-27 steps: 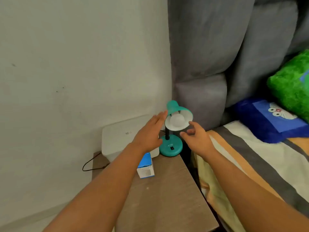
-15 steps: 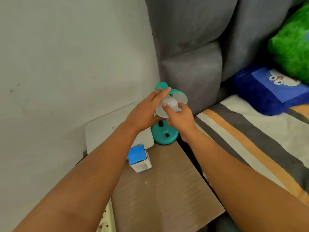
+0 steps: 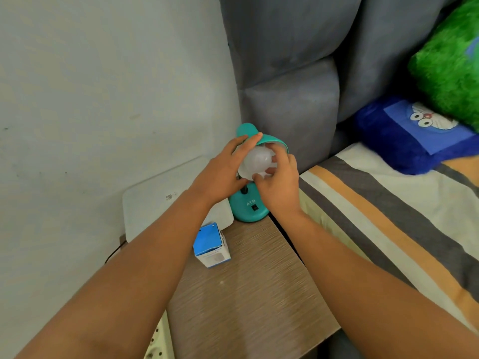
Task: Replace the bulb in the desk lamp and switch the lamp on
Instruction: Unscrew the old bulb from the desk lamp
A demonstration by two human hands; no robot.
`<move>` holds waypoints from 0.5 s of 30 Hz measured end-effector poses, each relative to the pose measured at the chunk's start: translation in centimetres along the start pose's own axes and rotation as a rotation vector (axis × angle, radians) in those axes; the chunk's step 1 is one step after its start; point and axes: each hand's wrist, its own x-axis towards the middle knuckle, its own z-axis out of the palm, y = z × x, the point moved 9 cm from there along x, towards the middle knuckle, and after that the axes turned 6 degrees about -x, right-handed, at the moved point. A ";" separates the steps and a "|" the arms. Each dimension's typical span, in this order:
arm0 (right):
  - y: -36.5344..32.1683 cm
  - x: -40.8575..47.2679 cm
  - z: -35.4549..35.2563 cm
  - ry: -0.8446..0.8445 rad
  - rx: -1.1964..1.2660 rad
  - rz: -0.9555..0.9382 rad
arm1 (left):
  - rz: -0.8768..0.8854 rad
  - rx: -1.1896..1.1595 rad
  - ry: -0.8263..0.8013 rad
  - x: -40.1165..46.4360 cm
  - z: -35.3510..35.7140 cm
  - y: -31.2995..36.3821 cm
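Observation:
A small teal desk lamp [image 3: 246,207] stands at the far edge of a wooden bedside table [image 3: 248,288], its shade tilted toward me. A white bulb [image 3: 256,160] sits in the shade. My left hand [image 3: 223,169] wraps the left side of the shade, fingers over its rim. My right hand [image 3: 278,177] has its fingers closed around the bulb from the right and below. A black switch [image 3: 254,208] shows on the lamp's base. A blue and white bulb box [image 3: 211,244] stands on the table near my left forearm.
A white flat device [image 3: 160,200] leans at the wall behind the table, with a dark cable beside it. A power strip [image 3: 159,343] lies at the table's lower left. A grey padded headboard [image 3: 290,73] rises behind; a striped bed [image 3: 388,216] with blue and green pillows lies right.
Both hands have closed in on the lamp: the left has taken hold of the shade, and the right has gone from hovering open to gripping the bulb. The camera has tilted down.

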 end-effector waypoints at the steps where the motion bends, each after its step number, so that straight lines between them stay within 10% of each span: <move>1: -0.1 0.0 0.0 -0.003 0.041 0.023 | -0.008 -0.003 0.000 0.1 -0.1 0.0; 7: 3.2 -1.3 2.1 -0.162 0.401 0.588 | -0.016 0.026 -0.009 0.2 0.0 0.2; 15: 2.0 0.1 0.3 -0.037 0.164 0.298 | -0.027 0.006 -0.024 0.0 -0.1 0.2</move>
